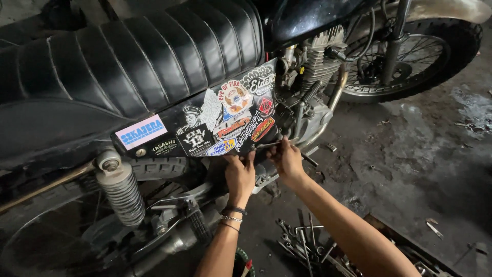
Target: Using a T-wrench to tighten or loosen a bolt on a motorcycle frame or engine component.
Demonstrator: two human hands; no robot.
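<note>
Your left hand [240,174] and right hand [287,158] both grip the lower edge of the sticker-covered side panel [215,123] under the motorcycle's ribbed seat [128,56]; stained concrete floor [410,154], loose wrenches [302,243] below.

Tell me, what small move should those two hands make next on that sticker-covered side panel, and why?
Probably ease the panel's lower edge outward. Both the left hand and the right hand already have a grip on the bottom corner of the side panel, under the black seat, while its upper edge looks seated against the bike.
</note>
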